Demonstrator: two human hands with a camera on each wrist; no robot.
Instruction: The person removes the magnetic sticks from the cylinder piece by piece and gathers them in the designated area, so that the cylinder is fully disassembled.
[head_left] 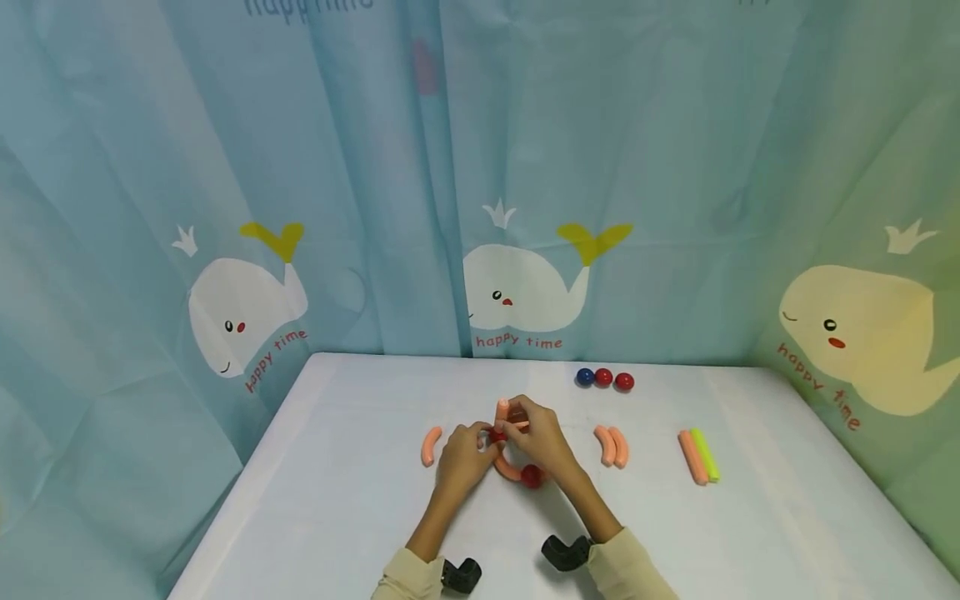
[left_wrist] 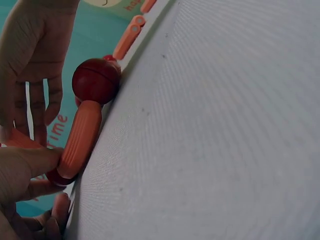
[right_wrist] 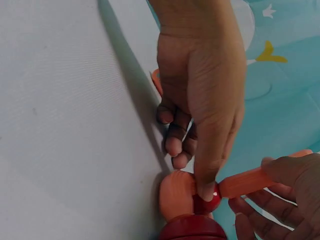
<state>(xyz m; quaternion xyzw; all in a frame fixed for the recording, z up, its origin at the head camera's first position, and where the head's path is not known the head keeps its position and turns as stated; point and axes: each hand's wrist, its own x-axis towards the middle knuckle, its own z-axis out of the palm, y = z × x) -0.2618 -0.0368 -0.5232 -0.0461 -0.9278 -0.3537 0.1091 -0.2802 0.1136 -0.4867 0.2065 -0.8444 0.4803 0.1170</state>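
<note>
Over the middle of the white table, both hands work on a ring of curved orange sticks (left_wrist: 81, 137) joined by red balls (left_wrist: 96, 81). My left hand (head_left: 463, 457) pinches the ring at a small red ball (right_wrist: 212, 201) between thumb and fingers. From that ball a straight orange stick (right_wrist: 247, 183) runs into my right hand (head_left: 546, 437), whose thumb and fingers pinch it. In the head view another red ball (head_left: 532, 476) shows at the ring's near side. Part of the ring is hidden behind my hands.
A lone curved orange stick (head_left: 431, 446) lies left of my hands. To the right are two curved orange sticks (head_left: 611, 447), then a straight orange stick (head_left: 693, 457) beside a yellow-green stick (head_left: 705, 455). One blue ball (head_left: 585, 377) and two red balls (head_left: 613, 380) sit near the back edge.
</note>
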